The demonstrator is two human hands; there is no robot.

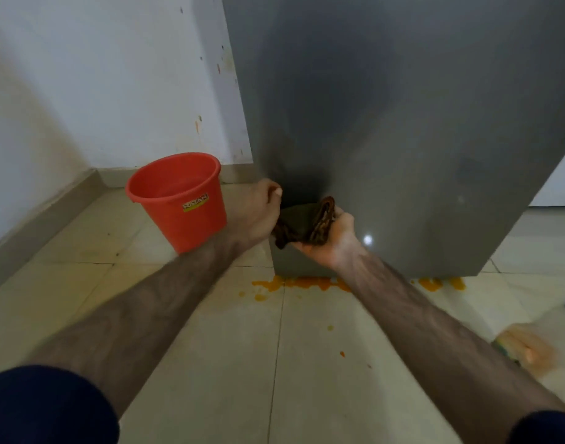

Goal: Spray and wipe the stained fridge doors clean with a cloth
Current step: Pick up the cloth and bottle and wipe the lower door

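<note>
Most of the grey fridge door (403, 123) looks wiped already, to my eye; its broad face shows no orange marks, only a dull sheen. What seems left is the low work: an orange spill (306, 282) runs along the floor (210, 363) under the fridge's near bottom edge, with a few drops nearer, and small specks dot the white wall (114, 75) to the left. One dark, soiled cloth (302, 224) sits at the door's bottom left corner, bunched between two hands. The right hand (334, 237) grips it, fingers curled around the folds; the left hand (262, 203) pinches its upper edge against the corner. One red bucket (178, 200) stands on the floor to the left. No spray bottle shows. One blurred yellow-orange lump, perhaps a sponge (524, 347), lies near right.
</note>
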